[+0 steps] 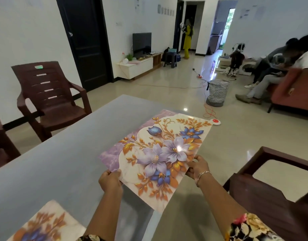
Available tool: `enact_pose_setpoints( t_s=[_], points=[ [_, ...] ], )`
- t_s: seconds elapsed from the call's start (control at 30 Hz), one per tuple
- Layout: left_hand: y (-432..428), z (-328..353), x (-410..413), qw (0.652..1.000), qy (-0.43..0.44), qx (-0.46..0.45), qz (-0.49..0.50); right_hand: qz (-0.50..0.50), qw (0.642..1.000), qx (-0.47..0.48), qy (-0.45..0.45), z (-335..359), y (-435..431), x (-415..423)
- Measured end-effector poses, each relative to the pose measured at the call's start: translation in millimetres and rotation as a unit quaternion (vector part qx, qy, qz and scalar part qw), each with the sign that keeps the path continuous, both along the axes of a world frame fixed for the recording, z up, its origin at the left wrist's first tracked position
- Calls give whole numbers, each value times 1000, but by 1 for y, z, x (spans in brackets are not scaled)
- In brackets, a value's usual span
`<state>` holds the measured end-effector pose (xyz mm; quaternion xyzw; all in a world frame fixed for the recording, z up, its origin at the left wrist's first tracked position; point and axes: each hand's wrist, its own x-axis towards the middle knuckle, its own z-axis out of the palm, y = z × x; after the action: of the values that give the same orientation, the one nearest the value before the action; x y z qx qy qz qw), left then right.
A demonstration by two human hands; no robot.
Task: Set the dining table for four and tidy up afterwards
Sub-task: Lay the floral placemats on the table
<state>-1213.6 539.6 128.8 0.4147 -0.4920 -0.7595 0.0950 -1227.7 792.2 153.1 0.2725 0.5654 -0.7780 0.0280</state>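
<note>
A floral placemat with purple, blue and orange flowers hangs over the right end of the grey dining table, overhanging its edge. My left hand grips the mat's near left edge. My right hand pinches its right edge, with a bracelet on the wrist. A second floral placemat lies flat on the table at the near left corner of the view.
Brown plastic chairs stand at the far left, the left edge and the right. A patterned basket and cables lie on the tiled floor beyond. People sit on a sofa at right; another person stands far back.
</note>
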Motion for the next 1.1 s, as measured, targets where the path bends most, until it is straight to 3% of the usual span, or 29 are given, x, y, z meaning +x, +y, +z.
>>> enact_pose_setpoints(
  t_s=[0.3,0.77,0.93,1.1],
  points=[
    [25,-15,-99,999,-32,-21,29,36,999,1,-29,-20,22,-127],
    [82,-26,-188,993,6,-14,116,127,988,-38,-81,-63,41,-278],
    [91,-29,-201,988,-37,-44,144,163,979,-45,-111,-69,73,-316],
    [92,-31,-183,979,-91,-60,173,173,977,5,-125,-65,105,-349]
  ],
)
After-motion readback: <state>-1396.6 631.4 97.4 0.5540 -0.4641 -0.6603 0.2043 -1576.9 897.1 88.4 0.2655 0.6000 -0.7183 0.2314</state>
